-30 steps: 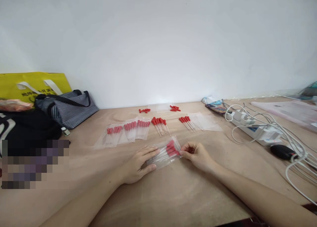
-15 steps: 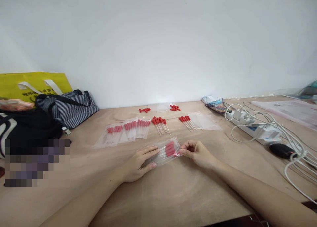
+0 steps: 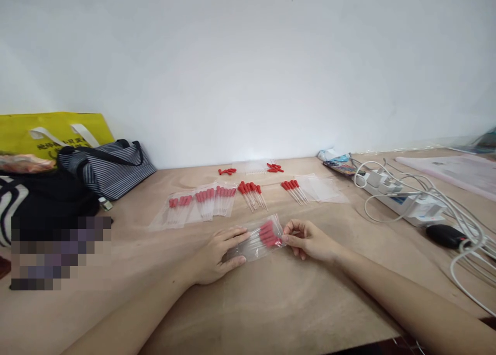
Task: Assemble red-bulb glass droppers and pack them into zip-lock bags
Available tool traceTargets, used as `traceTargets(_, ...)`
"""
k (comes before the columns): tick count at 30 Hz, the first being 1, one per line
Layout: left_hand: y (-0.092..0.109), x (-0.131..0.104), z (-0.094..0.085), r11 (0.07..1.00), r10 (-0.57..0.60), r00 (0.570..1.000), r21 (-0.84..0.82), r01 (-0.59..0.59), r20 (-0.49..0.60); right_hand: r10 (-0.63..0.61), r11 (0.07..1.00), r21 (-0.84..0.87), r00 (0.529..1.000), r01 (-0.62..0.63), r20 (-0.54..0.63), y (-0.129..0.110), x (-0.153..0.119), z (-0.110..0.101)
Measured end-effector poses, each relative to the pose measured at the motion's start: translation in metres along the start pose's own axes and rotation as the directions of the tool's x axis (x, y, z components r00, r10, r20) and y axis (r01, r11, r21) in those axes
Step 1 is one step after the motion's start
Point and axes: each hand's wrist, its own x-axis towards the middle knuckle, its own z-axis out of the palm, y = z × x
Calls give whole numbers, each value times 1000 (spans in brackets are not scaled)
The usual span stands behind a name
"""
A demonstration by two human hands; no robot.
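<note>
On the table in front of me lies a clear plastic zip bag (image 3: 251,250) with several red-bulbed droppers (image 3: 268,234) inside, their bulbs toward its right end. My left hand (image 3: 225,252) rests on the bag's left end, fingers stretched out and thumb apart. At the right end, the thumb and forefinger of my right hand (image 3: 304,240) pinch the bag's edge near its lower corner. Beyond the hands, more filled dropper bags (image 3: 205,202) overlap at the left. Two groups of loose droppers lie right of them, a larger bunch (image 3: 251,195) and a smaller one (image 3: 294,191).
Flat plastic bags (image 3: 325,188) lie at the right of the droppers. Loose red bulbs (image 3: 227,171) and glass tubes (image 3: 256,168) sit near the wall. A power strip (image 3: 403,202) with cables and a black mouse (image 3: 445,236) occupies the right; a striped bag (image 3: 110,171) stands left.
The red bulbs in the bag now sit more evenly in a row, and the bag's right end lies flatter. My right fingers have shifted slightly at the edge; my left hand has stayed in place.
</note>
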Motion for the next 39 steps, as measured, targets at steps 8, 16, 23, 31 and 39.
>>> traceTargets(8,2,0,-1,1000,19,1000,15,-19,-21,-35,999,-8,998,34,-48,2,1,7)
traceTargets(16,0,2,0,1000,13,995,27,-11,-96,69,997,26,998,-69,-5,-1,5,3)
traceTargets(23,2,8,-1,998,-30,999,-64,28,-30,132,982,116,982,-148,134,-8,28,0)
traceTargets(31,2,6,0,996,-31,1000,-89,30,-5,158,978,105,970,-179,184,-11,33,4)
traceTargets(39,1,34,-8,964,-213,962,-194,180,-169,196,975,91,976,-205,94,-6,34,-4)
